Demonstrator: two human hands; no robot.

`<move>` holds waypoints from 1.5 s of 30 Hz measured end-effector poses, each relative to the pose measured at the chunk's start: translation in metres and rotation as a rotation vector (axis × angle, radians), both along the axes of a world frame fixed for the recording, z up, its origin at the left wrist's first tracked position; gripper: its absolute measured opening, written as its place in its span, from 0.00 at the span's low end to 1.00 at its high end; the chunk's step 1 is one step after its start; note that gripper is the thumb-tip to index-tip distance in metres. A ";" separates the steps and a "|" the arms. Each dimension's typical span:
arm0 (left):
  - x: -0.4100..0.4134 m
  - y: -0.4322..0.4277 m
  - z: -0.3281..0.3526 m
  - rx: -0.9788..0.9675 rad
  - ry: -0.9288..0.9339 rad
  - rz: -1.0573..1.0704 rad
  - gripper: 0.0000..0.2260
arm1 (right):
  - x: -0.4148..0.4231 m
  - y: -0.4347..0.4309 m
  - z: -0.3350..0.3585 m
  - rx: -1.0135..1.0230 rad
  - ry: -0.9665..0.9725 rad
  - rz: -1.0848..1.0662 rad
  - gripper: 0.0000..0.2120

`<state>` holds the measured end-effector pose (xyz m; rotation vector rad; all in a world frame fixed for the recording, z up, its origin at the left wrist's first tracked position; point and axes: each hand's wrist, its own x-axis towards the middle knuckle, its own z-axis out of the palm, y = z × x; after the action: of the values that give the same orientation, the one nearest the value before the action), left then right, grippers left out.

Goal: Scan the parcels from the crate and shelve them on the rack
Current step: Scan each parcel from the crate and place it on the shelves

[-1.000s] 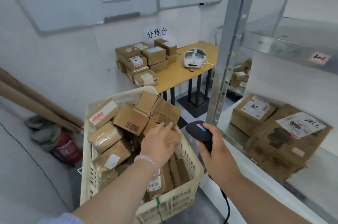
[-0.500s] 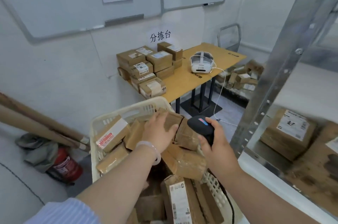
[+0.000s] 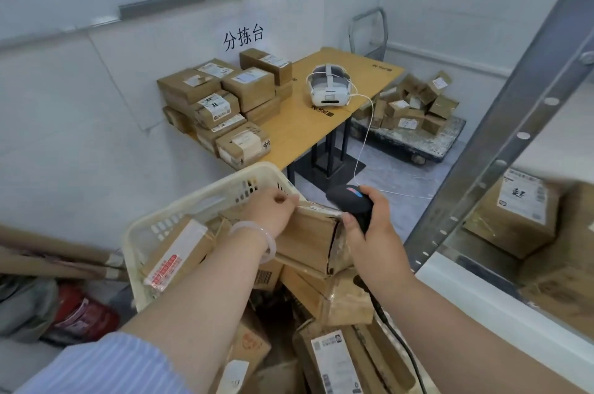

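Observation:
A cream plastic crate [image 3: 205, 197] full of brown cardboard parcels sits low in the middle. My left hand [image 3: 273, 210] grips the top edge of one brown parcel [image 3: 305, 242] tilted up above the others. My right hand [image 3: 369, 229] holds a black barcode scanner [image 3: 350, 200] just right of that parcel, its cable trailing down past my wrist. The metal rack [image 3: 501, 149] rises at the right, with labelled parcels [image 3: 514, 216] on its shelf.
A wooden table [image 3: 308, 130] behind the crate carries stacked parcels [image 3: 225, 104] and a white headset [image 3: 328, 88]. A trolley [image 3: 418, 133] loaded with parcels stands at the back right. A red extinguisher [image 3: 83, 316] and cardboard tubes lie at the left.
My left hand has gone from resting on the pile to gripping one parcel and tilting it up. The right hand with the scanner has come closer to it. The view has shifted left.

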<state>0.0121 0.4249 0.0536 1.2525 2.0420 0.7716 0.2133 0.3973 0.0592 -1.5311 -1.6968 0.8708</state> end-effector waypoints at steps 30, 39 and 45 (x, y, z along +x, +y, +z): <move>0.040 -0.116 0.032 0.182 -0.238 -0.399 0.47 | 0.054 -0.114 0.034 0.157 0.171 -0.044 0.25; 0.133 -0.155 0.053 0.343 -0.137 -0.376 0.49 | 0.140 -0.172 0.070 0.273 0.172 -0.112 0.28; 0.207 -0.175 0.060 0.361 -0.084 -0.420 0.50 | 0.204 -0.223 0.082 0.317 0.132 -0.202 0.31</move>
<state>0.2187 0.2503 0.1134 1.7430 1.5351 0.9906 0.4169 0.1738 0.1412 -1.3685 -1.4741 0.5548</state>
